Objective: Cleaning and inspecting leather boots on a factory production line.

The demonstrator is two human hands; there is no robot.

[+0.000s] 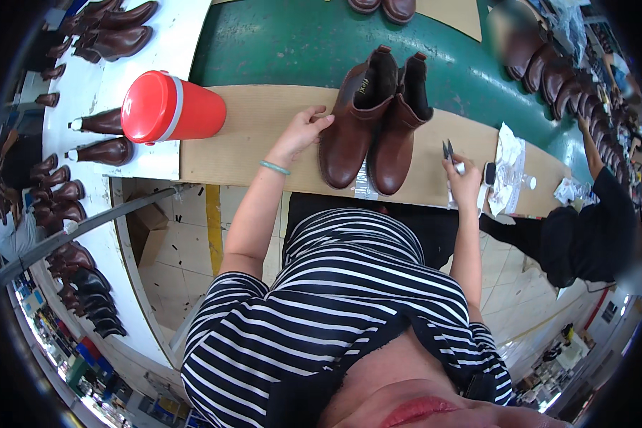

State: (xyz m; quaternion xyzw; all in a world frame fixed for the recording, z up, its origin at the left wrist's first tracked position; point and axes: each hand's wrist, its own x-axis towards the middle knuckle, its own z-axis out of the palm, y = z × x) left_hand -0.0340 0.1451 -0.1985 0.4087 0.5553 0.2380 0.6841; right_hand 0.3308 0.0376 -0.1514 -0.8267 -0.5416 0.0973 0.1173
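the 2 brown boots [374, 125] stand upright on the cardboard-topped counter [250, 135], the left hand [303, 132] loose-gripped beside them, the right hand [462, 178] clenched on small snips [447, 150] whose points could scratch the leather.

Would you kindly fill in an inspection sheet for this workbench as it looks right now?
Surface: brown cardboard sheet over a green belt.
Job's things: pair of brown ankle boots upright, side by side.
Clutter: red tumbler on its side; crumpled paper.
Hands: left hand rests beside the boots; right hand grips small snips.
Cables: nothing seen.
Surroundings: rows of brown boots on a white shelf; a co-worker's dark sleeve at right.
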